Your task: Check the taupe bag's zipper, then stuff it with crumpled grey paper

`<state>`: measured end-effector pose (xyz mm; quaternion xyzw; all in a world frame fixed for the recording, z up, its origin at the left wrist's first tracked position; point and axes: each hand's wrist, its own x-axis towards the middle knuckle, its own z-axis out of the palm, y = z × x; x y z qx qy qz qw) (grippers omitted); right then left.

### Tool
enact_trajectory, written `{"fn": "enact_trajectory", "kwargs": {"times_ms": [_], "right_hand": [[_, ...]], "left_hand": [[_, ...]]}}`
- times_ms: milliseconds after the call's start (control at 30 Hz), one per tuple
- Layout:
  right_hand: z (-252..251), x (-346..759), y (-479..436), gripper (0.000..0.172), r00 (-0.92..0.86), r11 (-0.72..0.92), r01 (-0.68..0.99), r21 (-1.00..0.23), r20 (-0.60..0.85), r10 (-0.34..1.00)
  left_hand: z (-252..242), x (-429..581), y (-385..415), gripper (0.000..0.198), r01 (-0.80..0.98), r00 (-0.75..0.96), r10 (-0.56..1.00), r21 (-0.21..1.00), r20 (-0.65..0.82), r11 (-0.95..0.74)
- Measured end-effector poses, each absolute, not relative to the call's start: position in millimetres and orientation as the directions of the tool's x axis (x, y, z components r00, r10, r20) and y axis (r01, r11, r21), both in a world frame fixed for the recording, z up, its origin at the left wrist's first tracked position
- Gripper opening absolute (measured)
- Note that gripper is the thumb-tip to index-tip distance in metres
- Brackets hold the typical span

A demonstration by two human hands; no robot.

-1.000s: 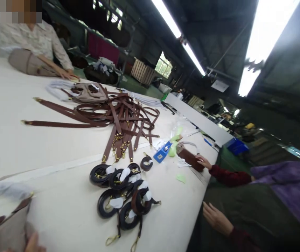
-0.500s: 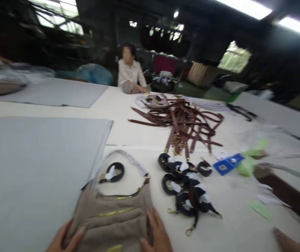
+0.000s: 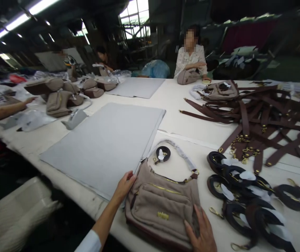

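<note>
On the white table I see the taupe bag, lying between the person's two hands. The left hand is at its left edge, fingers slightly bent; the right hand rests on its lower right side, thumb apart from fingers. Whether either one grips, I cannot tell. The coiled strap lies inside the handle's loop.

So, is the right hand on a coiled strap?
No, the right hand is on the side of the taupe bag.
</note>
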<state>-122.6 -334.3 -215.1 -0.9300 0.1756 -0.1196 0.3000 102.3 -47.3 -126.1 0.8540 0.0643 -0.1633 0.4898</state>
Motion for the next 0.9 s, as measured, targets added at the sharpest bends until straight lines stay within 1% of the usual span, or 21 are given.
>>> {"fn": "enact_trajectory", "kwargs": {"times_ms": [100, 133, 167, 200, 233, 267, 300, 333, 367, 467, 500, 533, 600, 633, 667, 800, 900], "right_hand": [[-184.0, -109.7, -336.6, 0.056, 0.866, -0.820, -0.240, -0.519, 0.267, -0.423], [-168.5, -100.3, -333.6, 0.052, 0.842, -0.816, -0.240, -0.526, 0.307, -0.445], [-151.5, -87.6, -327.8, 0.048, 0.825, -0.796, -0.238, -0.557, 0.316, -0.468], [-134.2, -71.5, -319.1, 0.044, 0.827, -0.755, -0.235, -0.612, 0.282, -0.486], [-117.8, -52.2, -307.6, 0.040, 0.856, -0.700, -0.246, -0.670, 0.189, -0.481], [-103.2, -30.2, -293.8, 0.039, 0.883, -0.650, -0.292, -0.702, 0.064, -0.465], [-91.4, -6.1, -278.3, 0.040, 0.889, -0.620, -0.358, -0.699, -0.051, -0.455], [-82.7, 19.0, -261.7, 0.042, 0.889, -0.624, -0.417, -0.661, -0.152, -0.433], [-77.5, 43.9, -244.7, 0.045, 0.879, -0.651, -0.465, -0.601, -0.224, -0.421], [-78.4, 106.4, -198.0, 0.059, 0.827, -0.687, -0.561, -0.462, -0.288, -0.482], [-82.0, 120.3, -185.9, 0.060, 0.811, -0.690, -0.584, -0.427, -0.301, -0.501], [-86.0, 129.9, -176.4, 0.056, 0.796, -0.692, -0.605, -0.394, -0.320, -0.513], [-92.5, 136.5, -165.8, 0.038, 0.771, -0.690, -0.634, -0.348, -0.348, -0.533], [-94.2, 134.3, -164.5, 0.032, 0.766, -0.686, -0.641, -0.343, -0.346, -0.542], [-94.8, 129.5, -165.2, 0.030, 0.765, -0.681, -0.643, -0.349, -0.332, -0.552], [-90.5, 101.1, -174.2, 0.033, 0.772, -0.652, -0.622, -0.433, -0.204, -0.602], [-87.8, 87.1, -172.8, 0.033, 0.761, -0.625, -0.605, -0.493, -0.126, -0.637]], "left_hand": [[-130.4, 111.9, -55.3, 0.068, 0.225, 0.939, -0.131, 0.856, -0.318, -0.466], [-131.9, 113.4, -56.8, 0.064, 0.209, 0.938, -0.158, 0.868, -0.308, -0.451], [-133.6, 114.4, -57.5, 0.062, 0.195, 0.937, -0.183, 0.877, -0.299, -0.439], [-135.6, 115.1, -57.3, 0.060, 0.183, 0.934, -0.206, 0.885, -0.293, -0.429], [-138.0, 115.8, -56.3, 0.058, 0.173, 0.929, -0.232, 0.891, -0.290, -0.420], [-140.9, 116.5, -54.7, 0.057, 0.164, 0.921, -0.263, 0.897, -0.289, -0.412], [-144.1, 117.3, -52.8, 0.056, 0.152, 0.910, -0.300, 0.903, -0.286, -0.402], [-147.7, 118.2, -50.6, 0.055, 0.136, 0.896, -0.343, 0.911, -0.281, -0.390], [-151.5, 119.1, -48.5, 0.054, 0.118, 0.881, -0.388, 0.919, -0.272, -0.376], [-162.0, 120.3, -42.7, 0.055, 0.070, 0.836, -0.492, 0.936, -0.244, -0.345], [-164.5, 120.1, -40.9, 0.056, 0.056, 0.823, -0.516, 0.937, -0.239, -0.344], [-166.3, 119.9, -39.0, 0.055, 0.041, 0.810, -0.537, 0.937, -0.235, -0.348], [-167.5, 120.9, -34.8, 0.050, 0.002, 0.785, -0.577, 0.932, -0.225, -0.361], [-167.0, 123.0, -32.8, 0.047, -0.023, 0.775, -0.594, 0.929, -0.216, -0.369], [-166.0, 126.7, -31.4, 0.044, -0.053, 0.768, -0.607, 0.924, -0.205, -0.378], [-159.3, 160.1, -41.5, 0.038, -0.233, 0.768, -0.629, 0.861, -0.121, -0.451], [-155.0, 192.7, -71.2, 0.047, -0.414, 0.733, -0.679, 0.761, -0.048, -0.500]]}}
